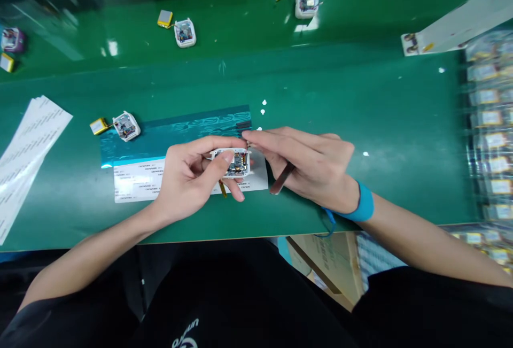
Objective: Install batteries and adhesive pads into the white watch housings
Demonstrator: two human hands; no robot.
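Held in my left hand is a small white watch-like housing with its circuit board facing up. My left thumb presses on the board, and the fingers wrap beneath the housing. A yellow-edged piece, probably its battery, shows below these fingers. My right hand is closed around metal tweezers, whose flat rear end sticks out under the palm. The right fingertips are at the housing's right edge; the tweezers' tips cannot be made out. A blue band circles my right wrist.
Similar open housings with yellow batteries lie at the left, back centre and back right. Under my hands are a printed white strip and blue film. Clear trays of parts line the right edge.
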